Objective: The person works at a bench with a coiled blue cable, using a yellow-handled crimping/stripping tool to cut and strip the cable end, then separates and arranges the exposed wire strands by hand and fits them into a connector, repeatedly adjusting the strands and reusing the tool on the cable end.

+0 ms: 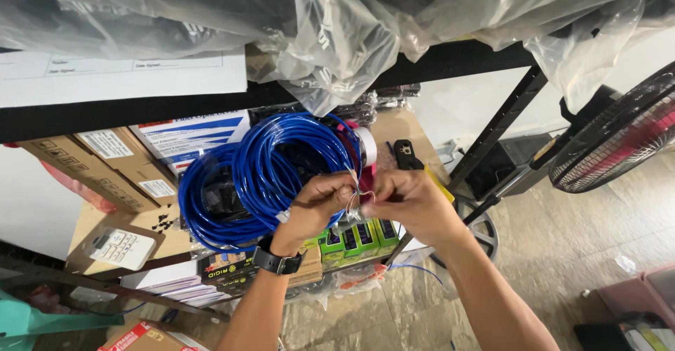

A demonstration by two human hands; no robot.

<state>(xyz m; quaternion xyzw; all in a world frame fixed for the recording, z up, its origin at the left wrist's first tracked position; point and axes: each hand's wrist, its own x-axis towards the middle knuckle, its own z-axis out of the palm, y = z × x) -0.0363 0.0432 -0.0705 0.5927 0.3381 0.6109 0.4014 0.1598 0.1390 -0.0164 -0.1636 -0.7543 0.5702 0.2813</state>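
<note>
- Head view: I am looking down at both hands meeting in front of a cluttered shelf (394, 129), just near of a big coil of blue cable (267, 175).
- My left hand (320, 203), a dark watch (275, 261) on its wrist, is pinching the thin separated wires (355, 198) at the cable's end.
- My right hand (411, 203) is gripping those same wires from the right side, fingers clenched around them.
- To do this well, I judge I should be holding the sheath steady with the left and straightening one strand at a time with the right, keeping them flat and untangled.
- A black hand tool (406, 155) is lying just beyond my right hand; green boxes (358, 238) are sitting underneath.
</note>
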